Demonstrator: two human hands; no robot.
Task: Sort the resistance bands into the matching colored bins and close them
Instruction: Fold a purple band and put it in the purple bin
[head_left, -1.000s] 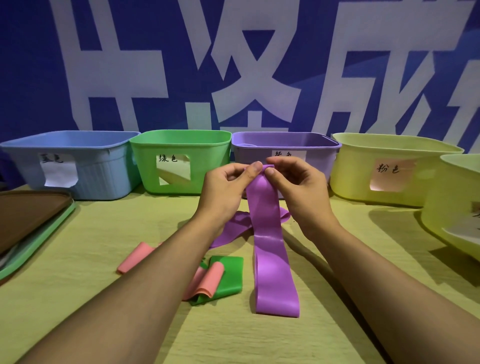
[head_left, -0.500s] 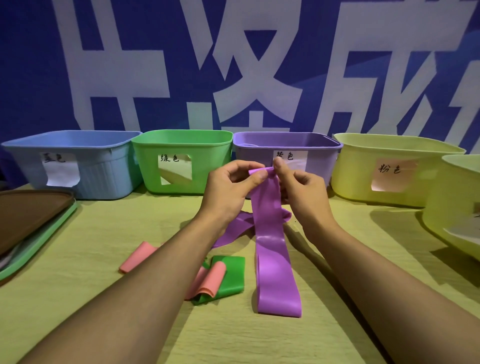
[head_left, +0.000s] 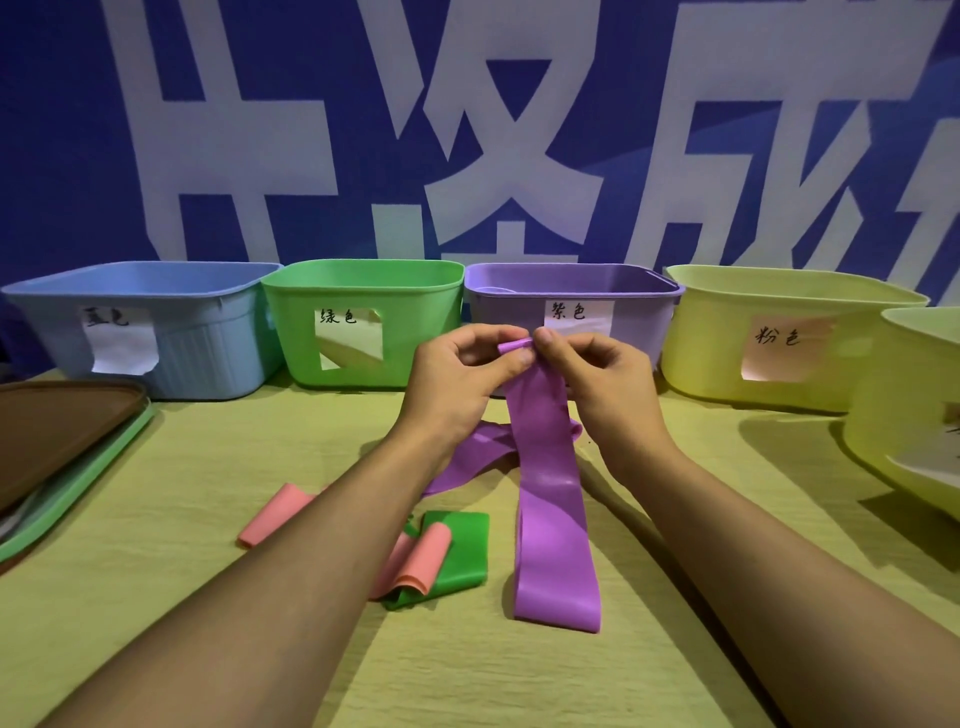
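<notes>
Both hands, left (head_left: 462, 374) and right (head_left: 597, 384), pinch the purple band's (head_left: 550, 499) top edge in front of the purple bin (head_left: 639, 332); its tail lies on the table. Looks soft, floppy, light; gather it before dropping it in.

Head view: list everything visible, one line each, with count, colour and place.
blue bin: 1, far left of row
green bin: 1, second in row
purple bin: 1, middle, behind hands
yellow bins: 2, right end of row
lids: brown on green, stacked, left edge
purple bands: 2, one held up, one lying behind it
pink bands: 2, on table, near left forearm
green band: 1, under a pink band
table: yellow-green
banner: blue, white characters, behind bins
left hand: pinches held band's top
right hand: pinches same end
</notes>
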